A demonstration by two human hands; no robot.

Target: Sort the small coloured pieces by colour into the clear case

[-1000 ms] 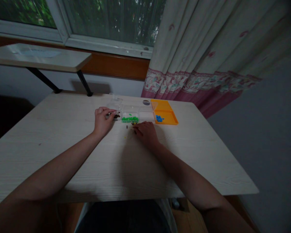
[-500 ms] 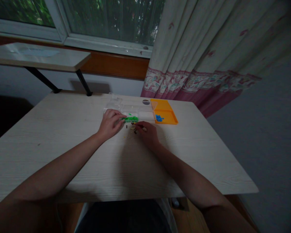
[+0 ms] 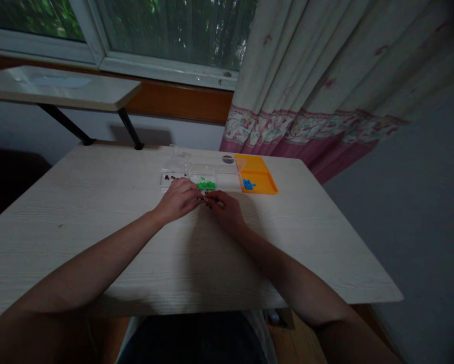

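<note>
I am holding my left hand (image 3: 178, 200) and right hand (image 3: 225, 207) curled fingertip to fingertip on the table (image 3: 98, 212), over the few loose beads (image 3: 206, 192) just in front of the clear box (image 3: 227, 180); I cannot tell whether either is pinching one. With dark red beads (image 3: 170, 177) and green beads (image 3: 206, 185) lying in the box and blue beads (image 3: 248, 185) in the orange tray (image 3: 263, 177), I am judging most to be sorted, only the loose few remaining.

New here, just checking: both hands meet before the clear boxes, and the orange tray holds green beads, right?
No: the head view shows blue beads in the orange tray; the green beads lie in a clear box. The left hand and right hand do meet.
</note>
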